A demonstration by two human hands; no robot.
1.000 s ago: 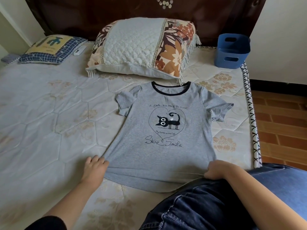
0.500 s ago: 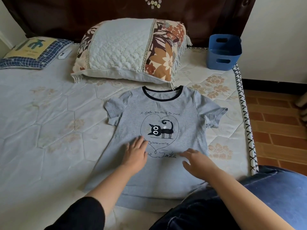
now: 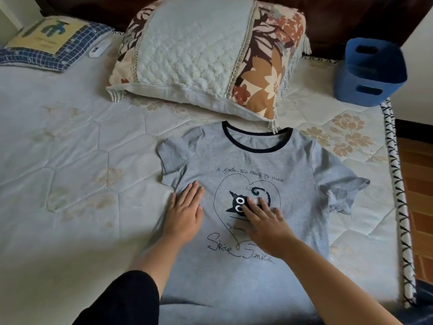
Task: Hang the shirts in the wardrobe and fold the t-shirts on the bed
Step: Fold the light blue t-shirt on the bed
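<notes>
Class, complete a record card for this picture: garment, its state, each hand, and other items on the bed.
garment: grey t-shirt with cat print
state: spread flat, front up, on the mattress, unfolded
left: left hand flat on the t-shirt, below a sleeve
right: right hand flat over the cat print
others: floral pillow, blue basket, checked cushion
</notes>
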